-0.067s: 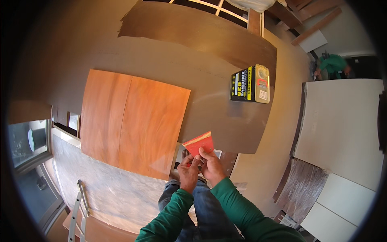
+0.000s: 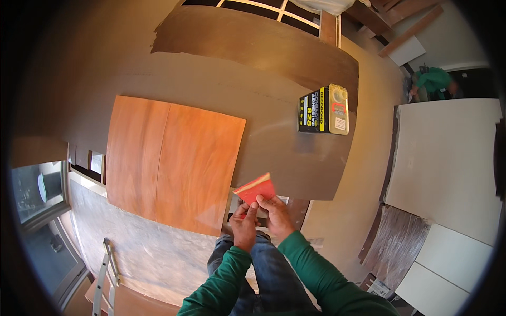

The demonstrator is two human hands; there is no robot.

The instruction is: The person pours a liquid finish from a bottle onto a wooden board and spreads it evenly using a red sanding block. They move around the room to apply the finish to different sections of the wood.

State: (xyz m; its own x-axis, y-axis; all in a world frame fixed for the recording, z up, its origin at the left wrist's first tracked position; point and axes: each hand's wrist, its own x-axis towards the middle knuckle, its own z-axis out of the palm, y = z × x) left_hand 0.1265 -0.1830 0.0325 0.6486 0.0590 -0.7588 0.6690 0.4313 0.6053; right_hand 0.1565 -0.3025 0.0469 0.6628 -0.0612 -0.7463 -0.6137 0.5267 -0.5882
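Both of my hands grip a small red spreader [image 2: 255, 188] with a pale yellowish strip along its wide edge. My left hand [image 2: 244, 228] has its fingers closed around the lower end. My right hand [image 2: 274, 215] pinches it from the right, thumb on its red face. Beyond them lies a large grey-brown board [image 2: 274, 158]. A black and yellow adhesive tin [image 2: 322, 109] with a metal top sits on its right part. Two orange-brown wood-grain panels [image 2: 195, 163] lie side by side on the board's left.
A co-worker in a green top [image 2: 432, 81] bends at the upper right. Large white panels [image 2: 440, 158] and a plastic-wrapped piece [image 2: 395, 242] line the right. A metal ladder [image 2: 105, 271] stands at lower left beside windows [image 2: 39, 189]. An open wooden grid [image 2: 263, 10] shows at the top.
The red spreader has shifted a little to the left in my fingers' grip, and the whole view has moved slightly.
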